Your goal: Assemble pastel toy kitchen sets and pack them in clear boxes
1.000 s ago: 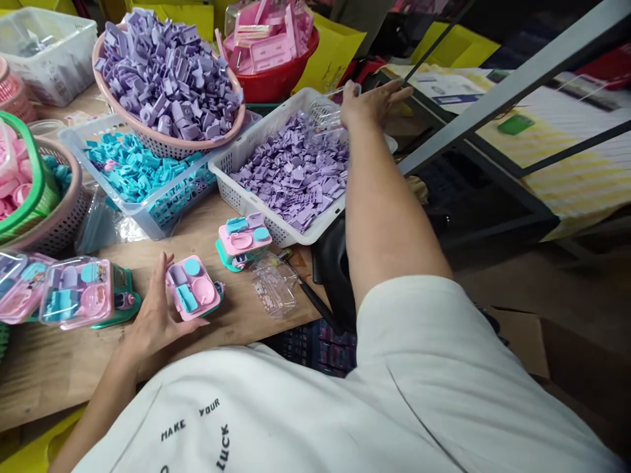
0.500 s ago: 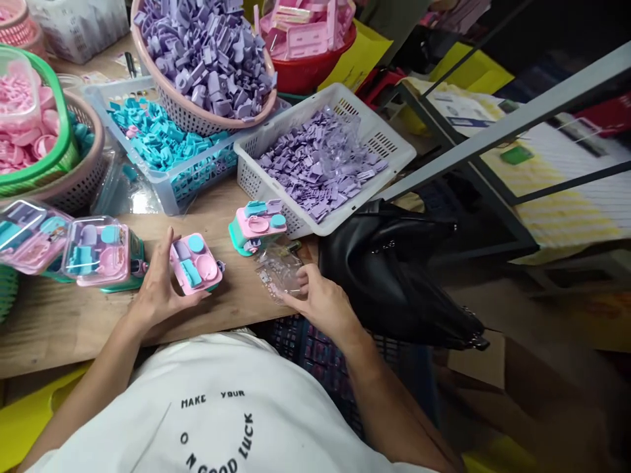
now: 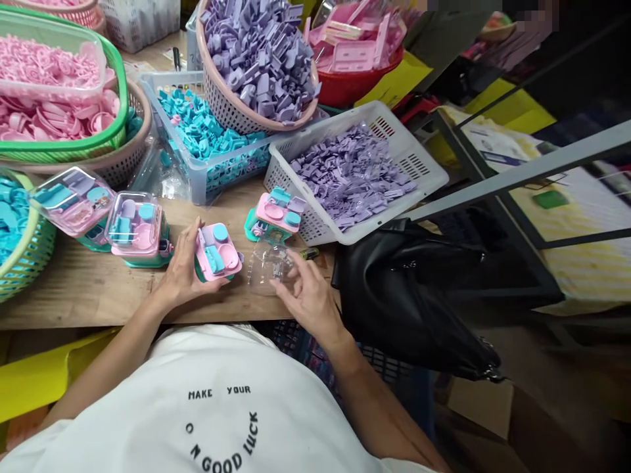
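Observation:
My left hand (image 3: 185,274) is wrapped round the side of a small pink toy kitchen (image 3: 227,257), thumb along its near edge. Purple, blue and pink pieces sit in its top, which has no cover. In my right hand (image 3: 311,294), between thumb and fingers, is a clear plastic cover (image 3: 261,269), just right of that toy. Behind the cover stands another uncovered toy kitchen (image 3: 277,213) with a green base. On the left are a toy kitchen under a clear cover (image 3: 138,230) and a second covered toy kitchen (image 3: 73,200).
A white basket of flat purple pieces (image 3: 290,139) stands at the back right, beside a blue crate of turquoise parts (image 3: 197,187) and a heaped pink basket (image 3: 210,82). A black bag (image 3: 389,289) hangs at the table's right end. Green-rimmed tubs (image 3: 123,85) crowd the left.
The view has swung left, so everything sits further right in the picture. My right hand has brought the clear cover left, closer to the toy kitchen that my left hand keeps holding.

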A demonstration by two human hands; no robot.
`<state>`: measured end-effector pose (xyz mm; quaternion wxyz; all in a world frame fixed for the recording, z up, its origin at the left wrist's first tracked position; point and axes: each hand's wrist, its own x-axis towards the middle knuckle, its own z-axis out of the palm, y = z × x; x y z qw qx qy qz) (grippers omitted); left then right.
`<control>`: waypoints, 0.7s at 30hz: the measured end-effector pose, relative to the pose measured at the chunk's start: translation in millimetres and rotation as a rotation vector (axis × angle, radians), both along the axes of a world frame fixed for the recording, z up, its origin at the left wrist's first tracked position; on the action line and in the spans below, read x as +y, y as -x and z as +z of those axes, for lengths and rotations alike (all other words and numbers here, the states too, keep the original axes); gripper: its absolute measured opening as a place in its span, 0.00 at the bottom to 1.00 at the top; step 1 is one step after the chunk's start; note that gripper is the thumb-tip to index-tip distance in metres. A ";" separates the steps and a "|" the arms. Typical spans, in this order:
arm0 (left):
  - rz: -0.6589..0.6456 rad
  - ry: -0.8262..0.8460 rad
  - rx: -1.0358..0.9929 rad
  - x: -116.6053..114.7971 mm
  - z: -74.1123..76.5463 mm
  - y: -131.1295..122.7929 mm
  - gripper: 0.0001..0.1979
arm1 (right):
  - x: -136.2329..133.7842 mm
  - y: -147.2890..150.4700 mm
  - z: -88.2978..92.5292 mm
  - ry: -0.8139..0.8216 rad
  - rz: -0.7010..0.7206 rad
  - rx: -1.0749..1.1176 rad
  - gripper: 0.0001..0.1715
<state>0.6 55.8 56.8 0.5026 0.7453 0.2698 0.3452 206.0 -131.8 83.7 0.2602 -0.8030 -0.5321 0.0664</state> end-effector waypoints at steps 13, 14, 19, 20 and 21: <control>-0.011 0.107 -0.047 0.0 8.9 0.8 0.41 | 30.9 -10.9 -17.3 -0.245 -0.091 0.134 0.21; -0.016 0.102 -0.045 0.0 8.5 1.2 0.41 | 27.2 -12.4 -14.8 -0.276 -0.141 0.150 0.19; -0.017 0.106 -0.055 2.9 2.4 -2.1 0.44 | 20.0 -11.3 -17.4 -0.248 -0.206 0.226 0.26; -0.033 0.065 -0.035 3.0 0.3 -2.6 0.45 | 23.0 -7.8 -21.5 -0.211 -0.183 0.222 0.32; -0.042 0.002 -0.012 2.1 -2.0 -2.0 0.47 | 26.8 -3.5 -25.9 -0.181 -0.158 0.204 0.38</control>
